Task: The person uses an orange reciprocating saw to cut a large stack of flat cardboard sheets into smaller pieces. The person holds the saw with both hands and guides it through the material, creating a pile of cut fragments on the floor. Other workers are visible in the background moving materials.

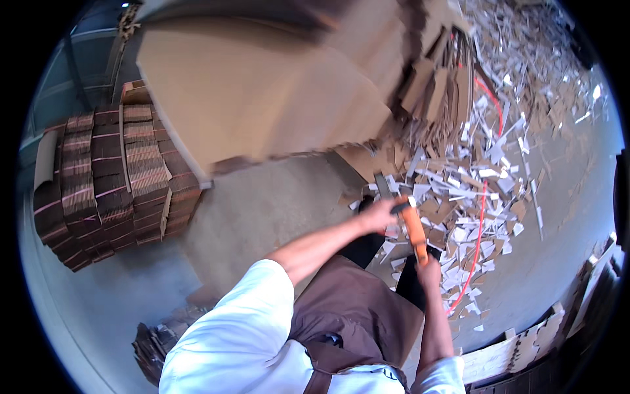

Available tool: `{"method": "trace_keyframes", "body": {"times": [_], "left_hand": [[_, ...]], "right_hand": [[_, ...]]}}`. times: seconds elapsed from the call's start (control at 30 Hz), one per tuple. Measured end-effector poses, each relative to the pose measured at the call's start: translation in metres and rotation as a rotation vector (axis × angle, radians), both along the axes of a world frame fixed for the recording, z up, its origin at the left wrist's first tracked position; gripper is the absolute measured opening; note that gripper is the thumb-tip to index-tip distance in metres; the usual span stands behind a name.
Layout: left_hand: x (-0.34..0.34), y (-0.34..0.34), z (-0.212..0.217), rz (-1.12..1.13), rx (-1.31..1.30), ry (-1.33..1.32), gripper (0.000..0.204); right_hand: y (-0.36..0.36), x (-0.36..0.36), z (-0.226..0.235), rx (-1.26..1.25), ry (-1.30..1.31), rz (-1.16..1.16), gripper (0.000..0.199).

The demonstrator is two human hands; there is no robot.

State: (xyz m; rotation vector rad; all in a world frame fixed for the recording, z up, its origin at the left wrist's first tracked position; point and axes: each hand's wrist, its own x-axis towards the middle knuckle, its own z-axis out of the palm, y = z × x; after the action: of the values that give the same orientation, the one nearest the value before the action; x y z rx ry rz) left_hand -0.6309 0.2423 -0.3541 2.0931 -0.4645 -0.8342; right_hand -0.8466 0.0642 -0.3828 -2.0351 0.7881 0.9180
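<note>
Orange tool (415,231), black at one end, slants above the scraps (469,226): left hand (379,217) stretched across, grasping that end (blurry, mind you), right hand (429,270) clenched round the other!

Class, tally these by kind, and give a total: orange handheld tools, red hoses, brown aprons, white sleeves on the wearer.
Orange tool: 1
Red hose, counting its visible stretches as one: 1
Brown apron: 1
White sleeves: 2
Total: 5
</note>
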Motion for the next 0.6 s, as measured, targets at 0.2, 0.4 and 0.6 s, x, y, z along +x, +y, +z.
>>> {"method": "trace_keyframes", "body": {"times": [0.2,0.4,0.6], "left_hand": [[-0.099,0.000,0.142,-0.299,-0.126,0.396,0.063],[-0.069,0.053,0.317,-0.314,-0.100,0.303,0.032],[-0.001,0.132,0.402,-0.344,-0.020,0.037,0.029]], "right_hand": [[0.020,-0.144,0.170,-0.036,0.148,-0.227,0.031],[0.094,-0.129,0.293,-0.038,0.004,-0.370,0.029],[0.189,-0.033,0.319,0.001,-0.318,-0.392,0.029]]}}
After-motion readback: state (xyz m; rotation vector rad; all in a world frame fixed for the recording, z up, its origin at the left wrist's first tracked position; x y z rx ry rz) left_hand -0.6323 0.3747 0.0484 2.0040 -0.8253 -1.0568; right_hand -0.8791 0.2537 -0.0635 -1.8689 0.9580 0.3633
